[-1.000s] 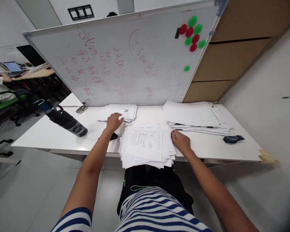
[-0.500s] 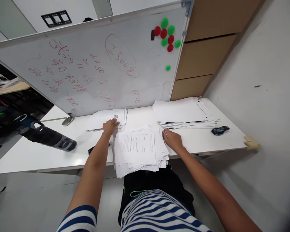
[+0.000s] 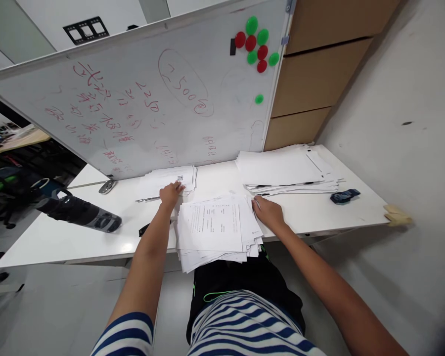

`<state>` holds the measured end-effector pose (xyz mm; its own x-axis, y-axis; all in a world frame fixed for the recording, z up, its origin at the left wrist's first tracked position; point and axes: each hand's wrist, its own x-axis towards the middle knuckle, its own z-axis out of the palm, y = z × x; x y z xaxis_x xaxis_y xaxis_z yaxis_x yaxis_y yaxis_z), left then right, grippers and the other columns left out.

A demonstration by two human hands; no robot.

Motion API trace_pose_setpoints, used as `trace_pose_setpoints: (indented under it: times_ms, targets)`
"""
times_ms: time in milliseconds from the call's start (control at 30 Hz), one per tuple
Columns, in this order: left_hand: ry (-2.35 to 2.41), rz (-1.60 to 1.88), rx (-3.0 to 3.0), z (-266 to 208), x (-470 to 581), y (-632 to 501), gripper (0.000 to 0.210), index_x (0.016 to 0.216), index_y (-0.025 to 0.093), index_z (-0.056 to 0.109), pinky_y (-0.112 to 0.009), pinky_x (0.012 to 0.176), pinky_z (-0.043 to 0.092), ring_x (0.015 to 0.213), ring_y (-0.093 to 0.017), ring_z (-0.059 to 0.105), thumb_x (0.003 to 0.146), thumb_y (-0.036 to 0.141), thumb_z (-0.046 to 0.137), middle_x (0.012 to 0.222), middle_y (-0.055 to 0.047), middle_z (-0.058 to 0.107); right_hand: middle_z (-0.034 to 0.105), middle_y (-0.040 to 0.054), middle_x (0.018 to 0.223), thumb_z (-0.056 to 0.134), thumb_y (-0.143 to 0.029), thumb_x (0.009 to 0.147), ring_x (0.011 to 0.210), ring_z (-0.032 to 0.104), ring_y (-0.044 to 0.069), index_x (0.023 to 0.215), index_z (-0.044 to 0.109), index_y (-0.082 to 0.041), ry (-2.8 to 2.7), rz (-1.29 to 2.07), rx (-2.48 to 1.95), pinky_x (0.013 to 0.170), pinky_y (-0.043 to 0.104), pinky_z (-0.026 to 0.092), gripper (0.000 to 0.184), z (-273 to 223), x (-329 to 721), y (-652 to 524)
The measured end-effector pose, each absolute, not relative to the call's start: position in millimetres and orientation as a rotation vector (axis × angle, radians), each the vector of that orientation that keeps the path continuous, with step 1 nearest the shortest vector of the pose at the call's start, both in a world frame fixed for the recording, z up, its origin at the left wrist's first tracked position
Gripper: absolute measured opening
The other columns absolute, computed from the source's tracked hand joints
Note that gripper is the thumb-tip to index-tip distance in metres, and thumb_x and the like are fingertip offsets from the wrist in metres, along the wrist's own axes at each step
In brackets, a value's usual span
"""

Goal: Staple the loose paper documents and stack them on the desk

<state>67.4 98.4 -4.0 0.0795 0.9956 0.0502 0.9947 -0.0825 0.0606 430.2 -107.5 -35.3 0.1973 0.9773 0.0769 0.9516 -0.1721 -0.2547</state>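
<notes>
My left hand [image 3: 169,195] is at the lower right corner of the left paper stack [image 3: 159,179], beside a printed QR code. Its fingers and thumb are closed on the sheets there. My right hand [image 3: 269,212] rests with curled fingers against the right edge of the middle stack of printed sheets [image 3: 211,227]; what its fingertips hold is too small to make out. That middle stack is uneven, and its near side hangs over the table's front edge. Beyond my right hand lies a larger stack of white sheets [image 3: 282,168].
A whiteboard [image 3: 193,133] with red writing and magnets stands behind the white table [image 3: 77,247]. At left are a dark bottle [image 3: 83,212] lying slanted and a computer mouse [image 3: 107,186]. A dark blue object [image 3: 344,196] is at right, near cardboard boxes [image 3: 300,123] and the wall.
The view has shifted slightly. Both hands keep almost the same places on the papers, and the stacks look unchanged.
</notes>
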Motion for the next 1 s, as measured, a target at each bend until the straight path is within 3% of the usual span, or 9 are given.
trace_pose_setpoints:
  times_ms: [333, 533, 800, 900, 1000]
  targets:
    - [2.206, 0.284, 2.252, -11, 71, 106, 0.044, 0.114, 0.025, 0.07, -0.035, 0.077, 0.045, 0.097, -0.028, 0.067, 0.097, 0.048, 0.036, 0.102, -0.01, 0.074, 0.074, 0.0036, 0.09, 0.034, -0.04, 0.103, 0.076, 0.066, 0.02, 0.115, 0.061, -0.023, -1.833, 0.147, -2.239, 0.056, 0.027, 0.025, 0.034, -36, 431, -106]
    - [2.071, 0.266, 2.23, 0, 55, 114, 0.038, 0.125, 0.026, 0.062, -0.036, 0.085, 0.046, 0.109, -0.028, 0.064, 0.092, 0.038, 0.047, 0.116, -0.008, 0.072, 0.074, 0.004, 0.087, 0.034, -0.039, 0.102, 0.076, 0.066, 0.02, 0.115, 0.061, -0.022, -1.835, 0.13, -2.242, 0.056, 0.028, 0.025, 0.034, -36, 431, -106]
    - [1.803, 0.439, 2.005, 3, 35, 111, 0.056, 0.131, 0.029, 0.048, -0.033, 0.095, 0.047, 0.116, -0.021, 0.062, 0.077, 0.018, 0.062, 0.137, -0.004, 0.062, 0.074, 0.0052, 0.091, 0.032, -0.039, 0.103, 0.078, 0.067, 0.02, 0.116, 0.06, -0.022, -1.846, 0.148, -2.223, 0.058, 0.027, 0.028, 0.035, -36, 431, -107]
    - [1.744, 0.513, 1.938, -1, 35, 111, 0.052, 0.13, 0.028, 0.048, -0.032, 0.098, 0.045, 0.119, -0.019, 0.06, 0.08, 0.024, 0.063, 0.137, -0.004, 0.061, 0.074, 0.006, 0.094, 0.031, -0.039, 0.103, 0.082, 0.067, 0.021, 0.117, 0.059, -0.021, -1.844, 0.176, -2.229, 0.06, 0.027, 0.031, 0.036, -34, 430, -107]
    - [1.804, 0.507, 1.954, -1, 41, 109, 0.055, 0.131, 0.029, 0.05, -0.033, 0.1, 0.044, 0.123, -0.021, 0.058, 0.082, 0.045, 0.066, 0.136, -0.005, 0.062, 0.074, 0.0062, 0.096, 0.032, -0.039, 0.103, 0.084, 0.068, 0.021, 0.118, 0.059, -0.021, -1.844, 0.187, -2.24, 0.061, 0.027, 0.033, 0.036, -33, 430, -107]
